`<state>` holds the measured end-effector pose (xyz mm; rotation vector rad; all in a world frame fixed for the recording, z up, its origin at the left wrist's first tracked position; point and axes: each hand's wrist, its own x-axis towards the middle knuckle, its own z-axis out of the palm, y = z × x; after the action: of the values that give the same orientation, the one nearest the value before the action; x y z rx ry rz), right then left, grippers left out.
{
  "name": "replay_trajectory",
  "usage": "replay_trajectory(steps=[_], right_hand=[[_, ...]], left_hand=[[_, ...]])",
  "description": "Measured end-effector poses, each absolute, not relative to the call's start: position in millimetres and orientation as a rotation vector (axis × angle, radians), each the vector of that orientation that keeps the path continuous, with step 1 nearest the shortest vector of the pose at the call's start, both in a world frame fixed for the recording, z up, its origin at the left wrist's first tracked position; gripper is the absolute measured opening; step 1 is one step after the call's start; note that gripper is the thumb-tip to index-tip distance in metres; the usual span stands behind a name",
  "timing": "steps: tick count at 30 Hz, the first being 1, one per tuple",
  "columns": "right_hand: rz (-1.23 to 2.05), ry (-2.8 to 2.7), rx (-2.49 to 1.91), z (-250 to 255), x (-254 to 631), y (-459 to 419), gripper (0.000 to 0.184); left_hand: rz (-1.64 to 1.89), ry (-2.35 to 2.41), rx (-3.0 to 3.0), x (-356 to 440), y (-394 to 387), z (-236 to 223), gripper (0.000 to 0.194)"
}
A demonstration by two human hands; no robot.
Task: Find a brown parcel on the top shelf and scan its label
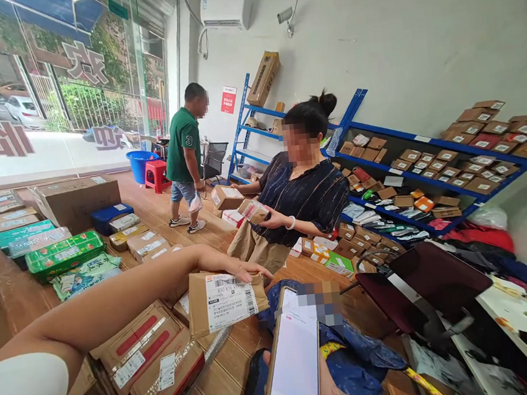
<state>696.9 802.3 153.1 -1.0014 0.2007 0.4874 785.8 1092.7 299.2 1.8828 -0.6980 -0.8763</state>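
Observation:
My left arm reaches in from the left, and my left hand (242, 269) grips the top edge of a small cardboard box (200, 315). A white shipping label (230, 300) with barcodes faces me on that box. Below and to its right, my right hand (331, 389) is wrapped around a smartphone (291, 350), mostly hidden behind it. The phone's screen is lit and shows a pale page with a pink button near the bottom. Under the held box lie larger brown cartons (167, 380) with labels and red stripes.
A person (290, 188) in a dark shirt stands opposite, a parcel in each hand. Another person (187, 149) in green stands farther back. Blue shelves (421, 139) full of parcels line the right wall. More packages (66, 254) lie at left; a dark red chair (421, 282) stands right.

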Motion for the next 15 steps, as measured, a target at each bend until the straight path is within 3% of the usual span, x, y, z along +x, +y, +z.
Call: replay_trajectory(steps=[4, 15], right_hand=[[0.537, 0.235, -1.028, 147, 707, 801, 0.057], [0.486, 0.200, -1.056, 158, 699, 807, 0.079]], left_hand=[[-0.945, -0.707, 1.850, 787, 1093, 299, 0.075], [-0.801, -0.768, 1.975, 784, 1087, 307, 0.075]])
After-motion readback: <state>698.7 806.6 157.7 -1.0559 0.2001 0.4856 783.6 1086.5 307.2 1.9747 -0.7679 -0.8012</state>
